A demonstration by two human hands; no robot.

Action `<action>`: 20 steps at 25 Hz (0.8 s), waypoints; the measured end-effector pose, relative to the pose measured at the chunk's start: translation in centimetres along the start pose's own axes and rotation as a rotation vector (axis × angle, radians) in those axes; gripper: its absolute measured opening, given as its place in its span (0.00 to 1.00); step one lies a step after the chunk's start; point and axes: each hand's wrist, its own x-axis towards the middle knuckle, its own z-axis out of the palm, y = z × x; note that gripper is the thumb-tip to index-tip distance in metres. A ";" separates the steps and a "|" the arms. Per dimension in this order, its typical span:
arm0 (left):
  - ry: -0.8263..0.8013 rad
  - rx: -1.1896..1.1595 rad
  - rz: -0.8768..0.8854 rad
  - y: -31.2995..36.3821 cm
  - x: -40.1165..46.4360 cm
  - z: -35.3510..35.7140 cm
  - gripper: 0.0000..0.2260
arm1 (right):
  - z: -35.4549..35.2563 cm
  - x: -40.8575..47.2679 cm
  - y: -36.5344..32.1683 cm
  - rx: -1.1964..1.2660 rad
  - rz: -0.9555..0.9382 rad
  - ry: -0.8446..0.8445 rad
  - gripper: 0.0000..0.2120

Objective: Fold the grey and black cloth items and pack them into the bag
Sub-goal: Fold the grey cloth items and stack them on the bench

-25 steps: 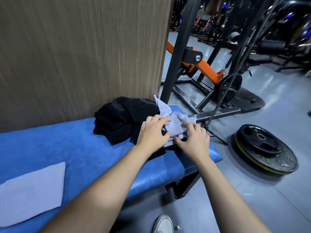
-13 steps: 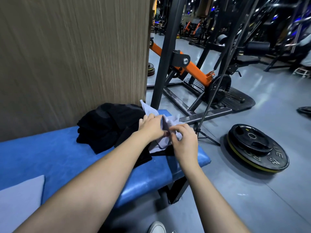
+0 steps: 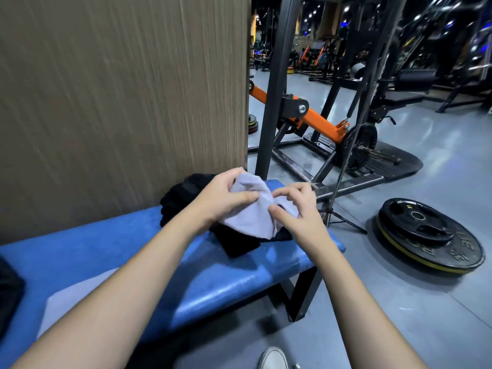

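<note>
Crumpled grey cloth [image 3: 253,211] held above black cloth [image 3: 186,198] heaped on bench.

A gym floor, seen from a padded bench.

A blue padded bench [image 3: 239,275] stands near, beside a wood-grain wall panel [image 3: 119,102]. To the right, weight plates [image 3: 428,233] lie stacked on the grey floor [image 3: 439,328]. Beyond the bench stands a black steel machine frame [image 3: 274,89] with an orange lever arm [image 3: 319,121] loaded with a plate. Far off, rows of more exercise machines [image 3: 404,83] stand under ceiling lights.
</note>
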 end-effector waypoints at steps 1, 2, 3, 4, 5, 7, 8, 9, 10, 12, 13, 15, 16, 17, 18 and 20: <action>0.010 -0.049 -0.011 1.0 -1.5 -1.3 0.06 | 0.5 -0.4 -0.7 0.066 0.004 -0.090 0.16; 0.021 -0.087 -0.028 1.7 -2.9 -2.5 0.06 | 1.2 -0.9 -1.3 0.170 0.027 -0.189 0.17; 0.030 -0.114 -0.043 2.2 -4.3 -3.5 0.06 | 2.2 -1.3 -1.9 0.304 0.065 -0.295 0.19; 0.038 -0.125 -0.063 2.8 -5.8 -4.6 0.06 | 3.4 -1.9 -2.6 0.402 0.094 -0.396 0.20; 0.039 -0.135 -0.084 3.1 -7.2 -5.7 0.06 | 4.7 -2.3 -3.0 0.436 0.105 -0.464 0.22; 0.015 -0.165 -0.126 3.6 -10.0 -7.6 0.07 | 7.0 -2.9 -3.9 0.401 0.081 -0.542 0.30; -0.003 -0.186 -0.148 3.7 -11.3 -8.5 0.07 | 7.9 -3.0 -4.6 0.413 0.077 -0.582 0.34; -0.022 -0.210 -0.166 3.7 -12.6 -9.4 0.06 | 8.9 -3.1 -5.4 0.462 0.086 -0.634 0.38; -0.036 -0.237 -0.184 3.7 -13.7 -10.1 0.06 | 9.7 -3.1 -6.1 0.514 0.106 -0.696 0.39; -0.024 -0.296 -0.212 3.5 -15.8 -11.7 0.07 | 11.6 -3.5 -7.4 0.577 0.151 -0.830 0.33; 0.007 -0.316 -0.216 3.4 -16.8 -12.5 0.07 | 12.7 -3.7 -7.9 0.569 0.172 -0.885 0.29; 0.111 -0.332 -0.223 2.9 -19.0 -14.2 0.05 | 14.6 -3.9 -8.2 0.515 0.189 -0.968 0.24; 0.177 -0.320 -0.235 2.4 -20.0 -15.1 0.05 | 15.3 -3.8 -8.3 0.485 0.192 -0.986 0.22; 0.246 -0.275 -0.252 1.6 -20.9 -16.0 0.06 | 15.6 -3.5 -8.4 0.466 0.204 -0.979 0.19; 0.318 -0.203 -0.274 0.6 -21.9 -16.9 0.07 | 15.8 -3.3 -8.3 0.459 0.223 -0.957 0.16; 0.420 -0.093 -0.318 -1.4 -23.5 -17.7 0.09 | 15.3 -2.8 -7.7 0.483 0.290 -0.874 0.15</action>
